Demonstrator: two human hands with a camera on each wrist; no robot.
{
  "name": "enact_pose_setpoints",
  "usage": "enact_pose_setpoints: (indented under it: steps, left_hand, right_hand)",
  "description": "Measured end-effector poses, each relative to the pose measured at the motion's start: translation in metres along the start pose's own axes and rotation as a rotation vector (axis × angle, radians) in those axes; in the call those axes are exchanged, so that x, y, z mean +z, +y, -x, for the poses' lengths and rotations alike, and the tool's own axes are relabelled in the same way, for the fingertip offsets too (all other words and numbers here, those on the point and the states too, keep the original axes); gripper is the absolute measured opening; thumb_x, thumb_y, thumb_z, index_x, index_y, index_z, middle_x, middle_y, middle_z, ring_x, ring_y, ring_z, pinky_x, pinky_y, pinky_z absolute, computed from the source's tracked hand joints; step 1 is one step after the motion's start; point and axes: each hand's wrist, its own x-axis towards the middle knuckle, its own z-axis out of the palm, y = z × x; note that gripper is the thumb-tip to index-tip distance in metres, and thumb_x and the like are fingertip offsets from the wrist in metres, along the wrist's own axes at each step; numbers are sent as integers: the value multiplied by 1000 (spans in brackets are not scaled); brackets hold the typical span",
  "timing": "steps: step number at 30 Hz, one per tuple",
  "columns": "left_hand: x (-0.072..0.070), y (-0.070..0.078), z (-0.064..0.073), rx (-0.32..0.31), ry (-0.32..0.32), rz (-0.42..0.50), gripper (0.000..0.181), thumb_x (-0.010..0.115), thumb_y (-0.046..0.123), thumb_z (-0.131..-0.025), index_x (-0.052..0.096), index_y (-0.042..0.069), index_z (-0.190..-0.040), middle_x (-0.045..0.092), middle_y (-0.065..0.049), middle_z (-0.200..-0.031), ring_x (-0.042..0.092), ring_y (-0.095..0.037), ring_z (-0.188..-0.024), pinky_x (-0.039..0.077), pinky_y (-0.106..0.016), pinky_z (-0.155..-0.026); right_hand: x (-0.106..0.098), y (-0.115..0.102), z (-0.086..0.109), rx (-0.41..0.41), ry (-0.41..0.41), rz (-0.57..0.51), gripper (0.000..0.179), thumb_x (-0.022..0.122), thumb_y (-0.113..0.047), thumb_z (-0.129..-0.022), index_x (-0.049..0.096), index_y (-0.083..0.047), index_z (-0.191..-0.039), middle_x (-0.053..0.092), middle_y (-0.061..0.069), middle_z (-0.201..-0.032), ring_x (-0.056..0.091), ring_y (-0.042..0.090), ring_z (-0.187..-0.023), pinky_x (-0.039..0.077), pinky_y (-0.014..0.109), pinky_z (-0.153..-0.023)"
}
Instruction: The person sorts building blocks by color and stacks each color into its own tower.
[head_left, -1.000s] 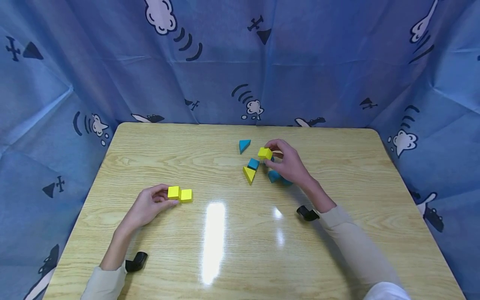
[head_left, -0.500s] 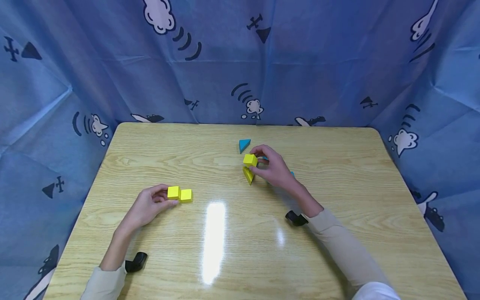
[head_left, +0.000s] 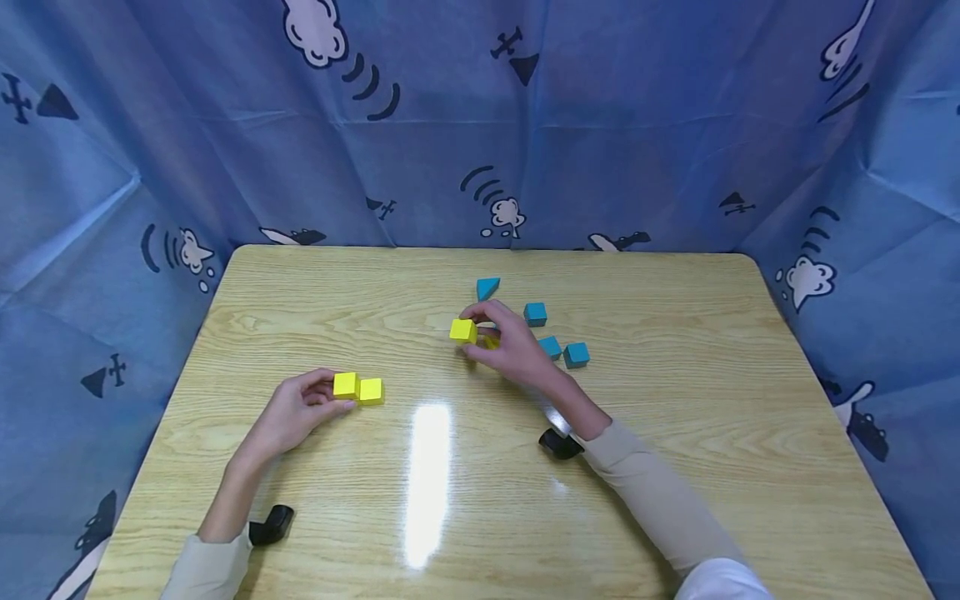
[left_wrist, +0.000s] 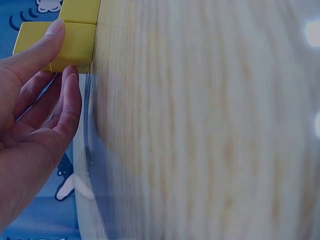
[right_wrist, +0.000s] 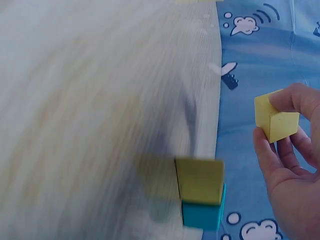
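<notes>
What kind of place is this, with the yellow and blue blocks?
Probably a little tabletop corner set up for block work, perhaps indoors. You can tell from the wooden table, the cartoon-printed blue cloth hung around it, and the yellow cubes and blue cubes.

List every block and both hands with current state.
left hand: gripping left yellow block
left yellow block: held, against middle yellow block
middle yellow block: on table, unheld
right hand: pinching right yellow block
right yellow block: raised off table
yellow triangle: partly hidden behind right hand
blue triangle: on table
back blue block: on table, apart
middle blue block: on table
right blue block: on table
fourth blue block: mostly hidden in head view
</notes>
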Motion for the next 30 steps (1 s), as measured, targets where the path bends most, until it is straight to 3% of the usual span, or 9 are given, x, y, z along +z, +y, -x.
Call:
enact_pose_setpoints:
  steps: [7,18,22,30]
  left_hand:
    - [0,-1,-1,24,-4,4,48,81,13,-90,62,-7,-129,68,-14,-103,65,-19,-87,55,-21,-72]
    - [1,-4,-2,23,-1,-10,47,81,12,-90,62,-7,-128,67,-12,-101,63,-17,-84,54,-21,-71]
    - [1,-4,-2,16,-4,-13,47,81,11,-90,62,-6,-129,67,-13,-102,63,-19,-85,54,-22,-72]
    - [0,-3,-1,23,-2,-15,47,81,12,-91,61,-8,-129,67,-14,-103,62,-18,-83,54,-22,-70]
  right_hand:
    - [22,-5,-4,-49,-29,-88,39,75,11,-87,62,0,-122,58,12,-121,59,28,-117,52,29,-101]
    - [52,-14,-8,-90,-71,-70,40,79,4,-87,65,-5,-124,63,9,-122,62,25,-116,51,44,-103]
    - [62,-17,-10,-76,-97,-69,40,79,3,-88,65,-6,-124,63,8,-122,63,24,-116,52,41,-103]
    - [84,-21,-13,-39,-177,-185,39,74,12,-88,60,1,-123,60,14,-123,62,26,-119,50,41,-104]
